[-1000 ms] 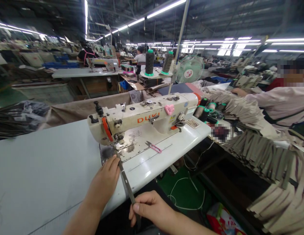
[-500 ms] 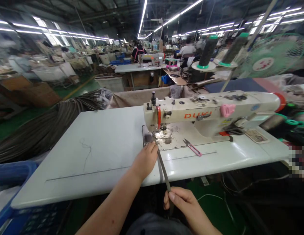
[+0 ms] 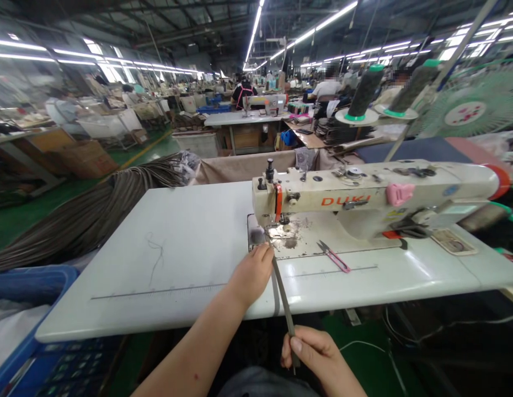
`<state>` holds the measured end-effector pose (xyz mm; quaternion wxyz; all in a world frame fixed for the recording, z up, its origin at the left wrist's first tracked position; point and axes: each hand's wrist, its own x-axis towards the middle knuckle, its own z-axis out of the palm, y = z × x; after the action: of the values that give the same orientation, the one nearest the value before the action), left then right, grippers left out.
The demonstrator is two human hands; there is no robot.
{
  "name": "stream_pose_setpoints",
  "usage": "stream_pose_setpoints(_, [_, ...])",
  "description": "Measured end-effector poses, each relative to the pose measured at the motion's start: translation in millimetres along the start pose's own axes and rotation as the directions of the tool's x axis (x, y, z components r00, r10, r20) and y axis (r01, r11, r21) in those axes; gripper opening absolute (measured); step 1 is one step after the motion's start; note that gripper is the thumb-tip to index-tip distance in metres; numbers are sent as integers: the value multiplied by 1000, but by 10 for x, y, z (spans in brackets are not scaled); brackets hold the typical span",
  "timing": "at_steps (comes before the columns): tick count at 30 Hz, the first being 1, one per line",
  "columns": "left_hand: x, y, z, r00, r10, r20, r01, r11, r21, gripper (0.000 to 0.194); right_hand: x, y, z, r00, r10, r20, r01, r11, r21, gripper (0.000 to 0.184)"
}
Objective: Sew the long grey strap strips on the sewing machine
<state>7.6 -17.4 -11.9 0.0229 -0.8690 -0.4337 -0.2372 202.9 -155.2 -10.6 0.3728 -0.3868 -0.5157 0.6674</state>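
Note:
A narrow grey-brown fabric strip [image 3: 283, 292] runs from under the needle area of the sewing machine [image 3: 347, 193] down over the table's front edge. My left hand [image 3: 254, 273] is closed on the strip close to the presser foot, its fingertips partly hidden. Below the edge, my right hand [image 3: 310, 350] pinches the strip between thumb and fingers, and a short end hangs beneath. Thread snips [image 3: 334, 257] with pink handles lie to the right of the strip, touching neither hand.
Loose thread [image 3: 156, 253] lies on the white table [image 3: 190, 220]. A long bundle of dark strips [image 3: 83, 204] stretches along the left, above a blue crate [image 3: 58, 292]. Thread cones [image 3: 364, 94] and a fan [image 3: 467, 113] stand behind the machine. Several people work farther back.
The whole scene has shifted slightly right as the head turned left. Both hands keep hold of the strip, and its lower end now shows below my right hand.

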Motion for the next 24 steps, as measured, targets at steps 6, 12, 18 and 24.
stream_pose_setpoints(6, [-2, -1, -24, 1000, 17, -4, -17, 1000, -2, 28, 22, -117, 30, 995, -78, -57, 71, 992, -103, 39])
stream_pose_setpoints(12, [7, 22, -70, 1000, -7, -15, 7, 1000, -30, 27, 57, -143, 96, 984, 57, -167, -56, 998, 12, 37])
stream_pose_setpoints(18, [6, 17, -74, 1000, -7, -7, 7, 1000, -27, 25, 20, -186, 123, 991, 80, -108, -76, 996, 39, 40])
stream_pose_setpoints(24, [7, 17, -76, 1000, 8, -11, -8, 1000, -24, 26, -25, -248, 116, 994, 60, -91, -60, 998, 1, 42])
